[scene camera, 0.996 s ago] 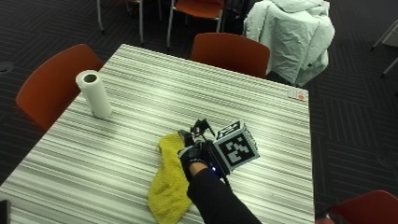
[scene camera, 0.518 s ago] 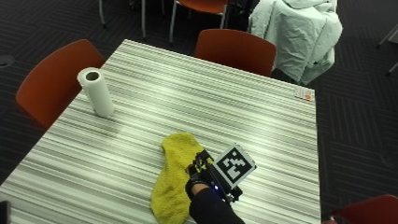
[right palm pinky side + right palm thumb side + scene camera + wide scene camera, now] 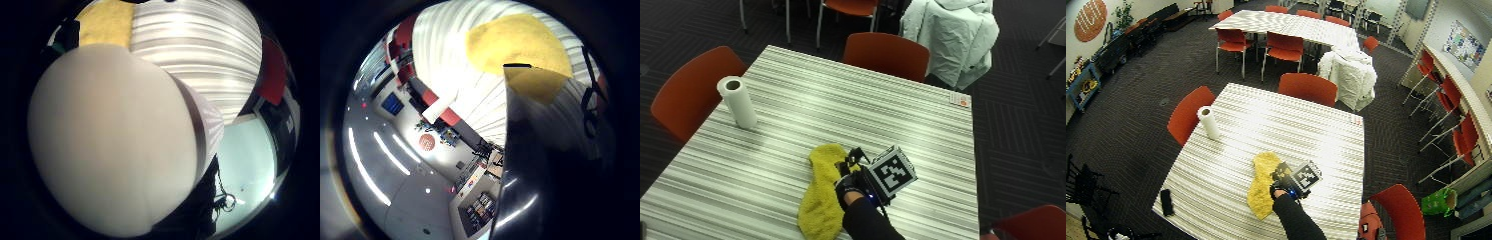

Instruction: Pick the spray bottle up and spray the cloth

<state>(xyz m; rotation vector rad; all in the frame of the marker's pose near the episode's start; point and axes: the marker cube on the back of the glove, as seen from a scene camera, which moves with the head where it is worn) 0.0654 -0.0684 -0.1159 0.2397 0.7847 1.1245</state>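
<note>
The gloved right hand (image 3: 852, 184) is just beside the yellow cloth (image 3: 820, 197) on the table (image 3: 840, 105). Its fingers grip the white spray bottle (image 3: 115, 140). A paper roll (image 3: 737, 102) stands well apart from the cloth.

We see a canteen-like common room of an office or school: square striped laminate tables (image 3: 1285, 125) ringed with red plastic chairs (image 3: 1307, 88) on dark carpet, a row of red stools (image 3: 1439, 90) along the counter at the right edge, and a poster (image 3: 1464, 38) in the upper right corner.
</note>
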